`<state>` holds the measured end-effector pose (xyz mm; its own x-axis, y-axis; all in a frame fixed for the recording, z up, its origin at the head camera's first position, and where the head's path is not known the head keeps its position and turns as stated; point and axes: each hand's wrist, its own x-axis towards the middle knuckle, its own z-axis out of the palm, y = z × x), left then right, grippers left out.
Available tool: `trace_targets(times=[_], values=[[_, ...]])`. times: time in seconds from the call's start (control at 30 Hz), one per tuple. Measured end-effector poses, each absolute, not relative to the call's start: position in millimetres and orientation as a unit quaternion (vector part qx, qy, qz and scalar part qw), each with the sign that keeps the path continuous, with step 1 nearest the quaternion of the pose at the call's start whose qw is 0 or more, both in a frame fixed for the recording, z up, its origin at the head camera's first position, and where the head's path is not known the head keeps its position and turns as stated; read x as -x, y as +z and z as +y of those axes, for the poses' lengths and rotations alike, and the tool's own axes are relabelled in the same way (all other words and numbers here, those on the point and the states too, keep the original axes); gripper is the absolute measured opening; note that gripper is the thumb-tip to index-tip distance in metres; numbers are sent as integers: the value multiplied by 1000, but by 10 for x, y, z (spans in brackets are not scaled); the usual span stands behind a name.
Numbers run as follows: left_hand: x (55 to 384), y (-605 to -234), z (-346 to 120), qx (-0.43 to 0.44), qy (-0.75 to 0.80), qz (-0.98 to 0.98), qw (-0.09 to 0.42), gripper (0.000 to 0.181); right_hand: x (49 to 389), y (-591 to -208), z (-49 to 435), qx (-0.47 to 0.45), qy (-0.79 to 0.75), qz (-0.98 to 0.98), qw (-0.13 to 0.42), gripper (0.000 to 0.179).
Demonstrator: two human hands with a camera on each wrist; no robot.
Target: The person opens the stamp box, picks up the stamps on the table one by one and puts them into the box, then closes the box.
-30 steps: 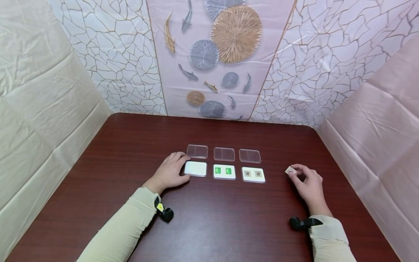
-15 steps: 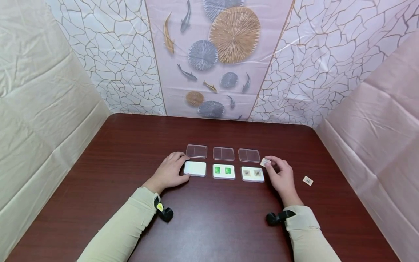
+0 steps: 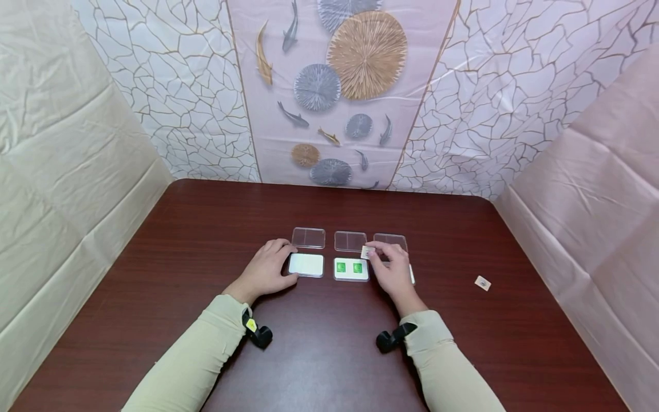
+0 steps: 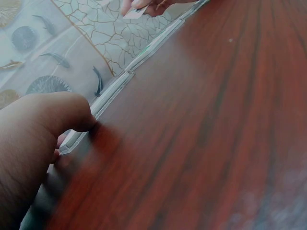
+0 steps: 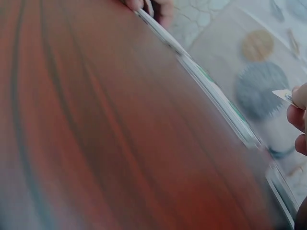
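Observation:
My left hand (image 3: 266, 268) lies at the left end of a flat clear case with a blank white insert (image 3: 306, 265), thumb at its near edge and fingers at its far edge. In the left wrist view that thumb (image 4: 72, 112) bends against the case's side. My right hand (image 3: 394, 272) pinches a small pale picture card (image 3: 366, 252) between thumb and fingertips, raised above the table near the middle case with two green pictures (image 3: 351, 269). Beneath the right hand, a third white case (image 3: 412, 274) is mostly hidden. The right wrist view shows the card (image 5: 284, 95) held clear of the cases.
Behind the cases lie three clear lids in a row: a left lid (image 3: 309, 237), a middle lid (image 3: 350, 241) and a right lid (image 3: 390, 237), partly covered. Another small picture card (image 3: 483, 283) rests on the brown table (image 3: 319, 355) at the right. Patterned cloth (image 3: 203, 103) hangs behind.
My right hand has moved left with the pinched card, from the table's right side to beside the middle case. A second card has come into view where it was. My left hand stays put.

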<state>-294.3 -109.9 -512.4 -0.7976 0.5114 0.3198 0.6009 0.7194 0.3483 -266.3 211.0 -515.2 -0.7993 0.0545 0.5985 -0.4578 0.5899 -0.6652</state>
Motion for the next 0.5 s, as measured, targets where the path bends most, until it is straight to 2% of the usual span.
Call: trace_targets(times=[0.17,0.5], values=[[2948,-5135,-1105,298,-219,-924,96,54,2711,-5153,1861,-132,423,-853,276,18],[2938,-5106,-1086,293,-217,-928,83,56,2672,-5125,1317,-201,335,-871,298,17]])
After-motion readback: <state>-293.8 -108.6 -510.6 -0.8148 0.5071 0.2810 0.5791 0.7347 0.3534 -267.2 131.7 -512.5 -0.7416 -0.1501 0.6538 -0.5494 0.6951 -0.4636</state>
